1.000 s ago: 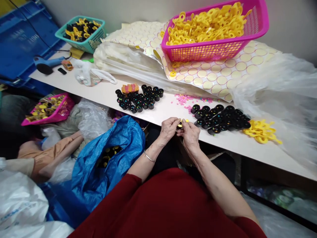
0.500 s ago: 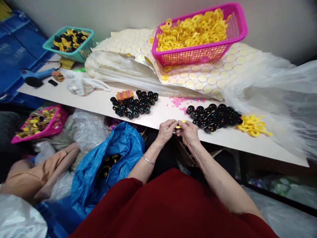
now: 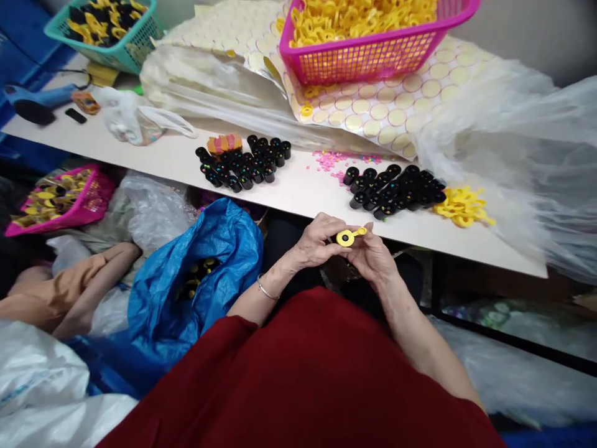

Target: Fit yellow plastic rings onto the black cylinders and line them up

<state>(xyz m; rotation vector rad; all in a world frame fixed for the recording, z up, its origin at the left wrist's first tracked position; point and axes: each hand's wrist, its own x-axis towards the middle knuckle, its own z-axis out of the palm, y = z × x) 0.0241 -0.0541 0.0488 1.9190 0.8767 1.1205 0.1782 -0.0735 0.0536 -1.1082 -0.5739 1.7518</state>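
Over the table's front edge, my left hand (image 3: 318,241) is closed round a small black cylinder whose body is mostly hidden by the fingers. A yellow cap (image 3: 351,241) with a round hole and a small looped tab sits on its top, facing up. My right hand (image 3: 375,256) grips the same piece from the other side, the thumb by the tab. Just beyond my hands stand black cylinders (image 3: 396,191) with coloured bits inside, beside a pile of yellow caps (image 3: 464,206). More black cylinders (image 3: 243,167) are grouped to the left.
Pink beads (image 3: 329,160) lie scattered on the white table (image 3: 303,202). Behind stands a pink basket (image 3: 364,57) of yellow caps on sticker sheets. A teal basket (image 3: 133,53) is at back left. A blue bag (image 3: 156,298) stands below, near another person's leg (image 3: 93,292).
The view has shifted, so the table sits higher in the picture. My hands have turned the piece, and the cap with its tab now shows fully from above.
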